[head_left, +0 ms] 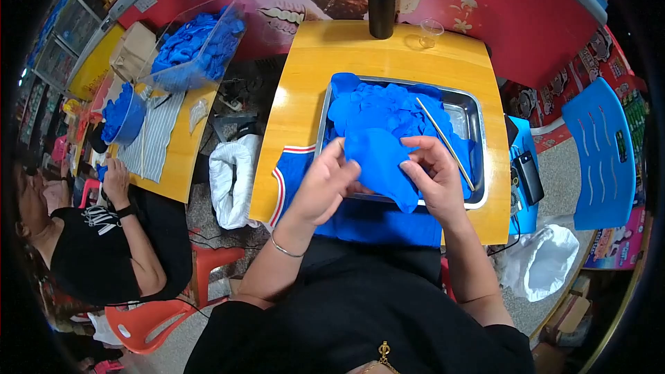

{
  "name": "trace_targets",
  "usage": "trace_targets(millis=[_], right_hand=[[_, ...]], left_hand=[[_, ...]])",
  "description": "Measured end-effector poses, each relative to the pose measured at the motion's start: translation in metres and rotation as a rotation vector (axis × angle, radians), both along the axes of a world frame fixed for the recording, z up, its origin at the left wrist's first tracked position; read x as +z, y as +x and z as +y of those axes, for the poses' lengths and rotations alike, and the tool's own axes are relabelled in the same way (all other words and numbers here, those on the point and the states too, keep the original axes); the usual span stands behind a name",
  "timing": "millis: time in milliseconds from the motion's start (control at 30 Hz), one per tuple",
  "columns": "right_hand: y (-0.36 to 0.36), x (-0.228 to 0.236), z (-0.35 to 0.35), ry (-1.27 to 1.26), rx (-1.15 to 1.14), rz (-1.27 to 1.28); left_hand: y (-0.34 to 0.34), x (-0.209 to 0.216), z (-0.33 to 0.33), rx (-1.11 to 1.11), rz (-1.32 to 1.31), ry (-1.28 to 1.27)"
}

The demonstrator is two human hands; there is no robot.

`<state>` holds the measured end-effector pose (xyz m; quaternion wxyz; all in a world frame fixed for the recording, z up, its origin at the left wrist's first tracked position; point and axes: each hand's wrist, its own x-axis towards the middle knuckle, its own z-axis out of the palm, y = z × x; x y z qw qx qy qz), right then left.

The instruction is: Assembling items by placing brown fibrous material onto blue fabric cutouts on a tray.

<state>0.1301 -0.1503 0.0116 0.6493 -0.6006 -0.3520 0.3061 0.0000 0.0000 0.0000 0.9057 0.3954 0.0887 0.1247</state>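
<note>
A thin blue cloth piece (379, 166) is stretched between my two hands above the near side of a metal tray. My left hand (324, 185) pinches its left edge, with a bracelet on that wrist. My right hand (438, 174) grips its right edge between thumb and fingers. Beneath and behind it, the metal tray (474, 107) holds a heap of similar blue cloth pieces (388, 107). A slim wooden stick (445, 142) lies slantwise over the heap's right side. Left of the tray, a blue garment with red and white trim (294, 170) is spread on the table.
The yellow table (312, 52) bears a black thermos (382, 3) and a clear plastic cup (430, 33) at its far edge. A blue chair (601, 156) and black phone (529, 176) stand right. Leftward, a co-worker (104, 249) sits by a clear bin of blue cloth (194, 45).
</note>
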Motion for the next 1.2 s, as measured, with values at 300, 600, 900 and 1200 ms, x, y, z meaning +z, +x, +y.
trace_targets(millis=[300,600,900,1200], right_hand=[[-0.014,-0.014,0.000,0.035,-0.275,-0.220],[-0.019,-0.019,-0.029,-0.015,-0.249,-0.443],[0.015,-0.055,-0.285,-0.270,-0.306,0.071],[-0.130,-0.322,-0.535,-0.865,-0.989,0.799]], left_hand=[[-0.005,-0.022,-0.031,0.031,0.101,0.073],[-0.006,-0.028,-0.038,0.083,0.246,0.418],[0.045,-0.016,-0.013,0.289,0.145,2.206],[0.074,0.002,-0.046,-0.270,0.296,2.054]])
